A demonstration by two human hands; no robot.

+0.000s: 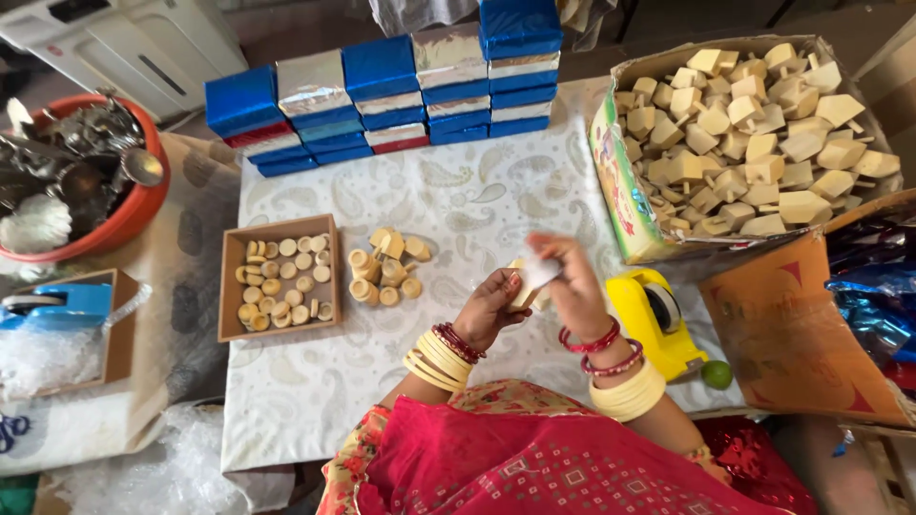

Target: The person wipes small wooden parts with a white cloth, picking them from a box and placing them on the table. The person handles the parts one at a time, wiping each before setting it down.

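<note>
My left hand and my right hand meet over the table's patterned cloth, both gripping one pale wooden piece between them. The piece is blurred and partly hidden by my fingers. Both wrists wear red and yellow bangles. Just left of my hands lies a loose cluster of small round wooden pieces. Further left a shallow wooden tray holds several flat wooden discs.
A cardboard box full of pale wooden blocks stands at the right. A yellow tape dispenser and a green lime lie beside my right arm. Blue and silver wrapped boxes are stacked at the back. An orange bowl of metal items sits far left.
</note>
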